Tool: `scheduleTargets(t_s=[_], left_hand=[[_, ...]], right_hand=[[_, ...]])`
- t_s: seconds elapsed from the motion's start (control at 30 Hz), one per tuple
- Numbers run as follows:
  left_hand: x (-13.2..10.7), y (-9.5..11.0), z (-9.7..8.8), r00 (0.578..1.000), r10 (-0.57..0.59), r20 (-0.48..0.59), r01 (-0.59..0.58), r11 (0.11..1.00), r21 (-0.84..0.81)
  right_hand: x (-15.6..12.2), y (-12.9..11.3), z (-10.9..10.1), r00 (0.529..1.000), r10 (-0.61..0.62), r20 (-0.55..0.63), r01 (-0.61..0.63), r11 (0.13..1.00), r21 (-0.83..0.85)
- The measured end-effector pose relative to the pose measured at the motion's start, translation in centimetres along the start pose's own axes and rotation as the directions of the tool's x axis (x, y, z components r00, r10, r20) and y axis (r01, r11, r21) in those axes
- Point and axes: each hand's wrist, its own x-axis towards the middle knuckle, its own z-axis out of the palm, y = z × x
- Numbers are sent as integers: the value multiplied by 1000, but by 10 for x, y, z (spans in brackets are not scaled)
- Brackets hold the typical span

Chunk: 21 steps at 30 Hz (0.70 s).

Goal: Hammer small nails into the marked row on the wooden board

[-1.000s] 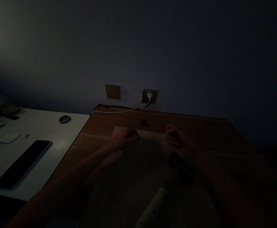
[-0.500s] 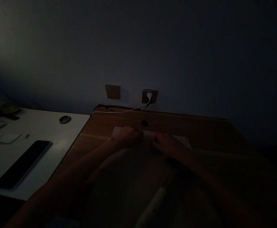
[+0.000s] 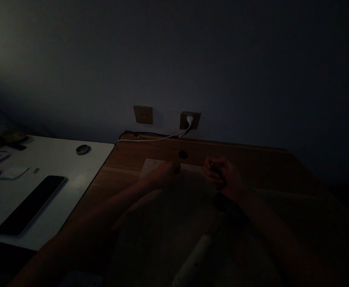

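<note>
The scene is very dark. A pale flat board [image 3: 149, 165] lies on the wooden desk. On its far edge rests my left hand [image 3: 166, 173], fingers curled; anything inside them is lost in shadow. To the right, my right hand [image 3: 222, 173] is turned partly upward with its fingers bent in a pinch. A tiny bright spot shows at its fingertips, too small to name. Below the right hand lies what looks like a hammer [image 3: 194, 259], its pale handle pointing toward me and its dark head near my right wrist. Neither hand holds it.
The wooden desk [image 3: 117, 159] meets a white table [image 3: 57, 159] on the left. That table bears a dark, long, flat object [image 3: 32, 205], a small round item [image 3: 83, 149] and clutter. Behind, a white plug [image 3: 189, 119] with cables sits in a wall socket [image 3: 196, 121].
My right hand has lifted from the board's far edge, moved slightly right and rolled so its bent fingers show. My left hand stays at about the same place.
</note>
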Motion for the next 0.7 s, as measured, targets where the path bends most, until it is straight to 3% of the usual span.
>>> scheduleTargets(t_s=[0.07, 0.13, 0.27, 0.33, 0.37, 0.43, 0.5, 0.6, 0.67, 0.7], left_hand=[[-2, 4, 6, 996, 88, 15, -89, 956, 279], [-2, 7, 11, 992, 117, 53, -128, 903, 411], [4, 9, 10, 966, 172, 195, -244, 855, 458], [10, 9, 6, 959, 193, 206, -264, 870, 416], [13, 10, 5, 966, 188, 176, -240, 903, 356], [18, 15, 6, 995, 82, 58, -86, 994, 63], [18, 23, 12, 995, -97, -8, 91, 950, -298], [4, 35, 30, 949, -290, 123, 284, 620, -732], [-10, 40, 44, 922, -317, 224, 344, 400, -849], [-18, 41, 50, 919, -314, 240, 351, 370, -860]], right_hand=[[-2, 1, 1, 1000, 29, 0, -29, 997, 78], [-3, 2, 2, 998, 63, -3, -62, 992, 113], [-3, 7, 2, 994, 105, -26, -103, 991, 90], [-2, 9, 1, 994, 97, -53, -95, 995, 36], [-2, 10, 1, 994, 82, -69, -82, 997, -1], [-2, 10, 1, 994, 34, -103, -45, 994, -98], [-3, 6, 3, 991, -38, -130, 7, 973, -230], [-6, -8, 13, 979, -177, -105, 107, 875, -473], [-8, -20, 25, 970, -241, -17, 181, 770, -613], [-9, -25, 32, 966, -256, 43, 219, 713, -666]])
